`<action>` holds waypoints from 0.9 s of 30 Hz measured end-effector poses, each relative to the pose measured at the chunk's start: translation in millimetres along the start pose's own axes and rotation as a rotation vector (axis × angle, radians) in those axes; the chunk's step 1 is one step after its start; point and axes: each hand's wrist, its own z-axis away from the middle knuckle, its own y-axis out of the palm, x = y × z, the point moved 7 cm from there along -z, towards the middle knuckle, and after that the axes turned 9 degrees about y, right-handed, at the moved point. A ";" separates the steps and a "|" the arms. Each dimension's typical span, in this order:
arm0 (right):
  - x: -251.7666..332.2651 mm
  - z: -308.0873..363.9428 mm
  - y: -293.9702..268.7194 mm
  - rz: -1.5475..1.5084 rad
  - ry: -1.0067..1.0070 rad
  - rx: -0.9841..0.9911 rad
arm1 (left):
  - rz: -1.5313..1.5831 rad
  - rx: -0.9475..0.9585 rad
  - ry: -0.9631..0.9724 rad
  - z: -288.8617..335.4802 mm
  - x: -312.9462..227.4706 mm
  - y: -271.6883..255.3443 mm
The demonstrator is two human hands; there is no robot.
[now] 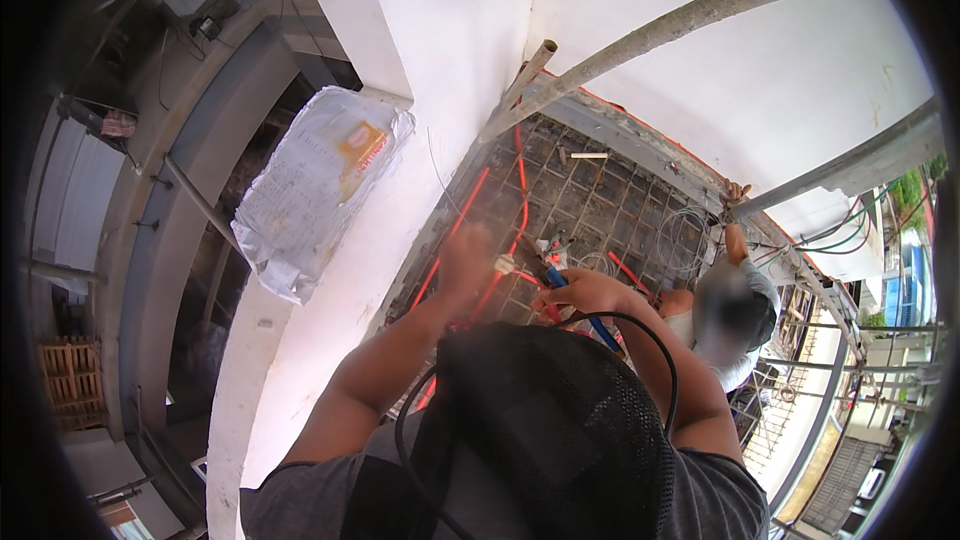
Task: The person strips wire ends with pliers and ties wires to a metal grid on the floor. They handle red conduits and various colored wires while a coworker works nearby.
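Observation:
My left hand [468,258] is above the left side of a rebar grid [570,190], near a small cream fitting [504,264]. Motion smears its fingers, so I cannot tell whether it holds anything. My right hand [588,291] is closed around a long tool with a blue handle [555,278], whose dark end points up and left toward the fitting. The handle shows again below the hand; the exact kind of tool is unclear. Orange flexible conduit [522,190] runs over the bars, and a short orange piece lies between the fitting and my right hand.
A co-worker [735,305] crouches at the right by loose grey wire coils [683,235]. White walls [460,20] border the grid. Grey poles [690,25] slant across the upper right. A crumpled white sack [315,190] lies on the left ledge, beside a drop. A black cable [640,320] loops near my right arm.

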 end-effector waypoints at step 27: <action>-154.5 -14.6 -77.8 0.268 -0.068 -0.322 | 0.459 0.296 -0.401 37.2 -40.1 116.1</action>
